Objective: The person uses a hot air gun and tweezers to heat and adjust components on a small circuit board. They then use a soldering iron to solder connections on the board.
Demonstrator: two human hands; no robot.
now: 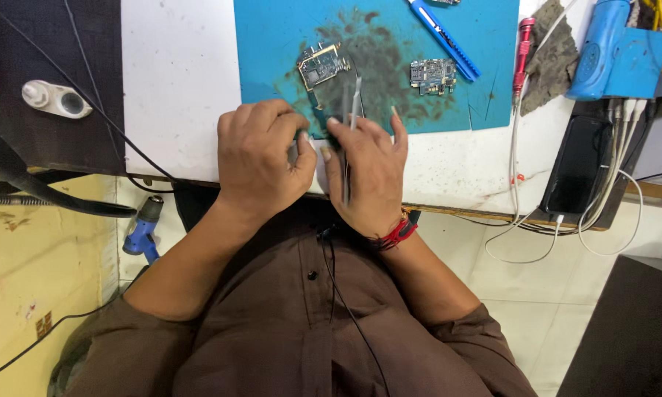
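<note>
A: So, how many boards are on the mat?

B: Two. One board lies left of the mat's middle, on the dark stain; the second board lies to its right, well apart from it. There is one mat, blue, on one white table.

A: And the hands?

B: Two, close together at the mat's near edge. The left hand is curled, thumb and fingers pinched on a small part that is mostly hidden; what it is I cannot tell. The right hand is closed around tweezers, whose tips point up toward the first board.

A: Other tools, counted?

B: One blue knife lying slantwise at the mat's top, one red driver just off the mat's right edge, one grey rag beside it. One blue station at the far right. One dark phone at the table's right edge, with white cables running over and past it.

A: Any containers?

B: One small white holder on the dark surface at left, with a round opening; its contents are too small to tell. One blue tool hangs below the table.
</note>
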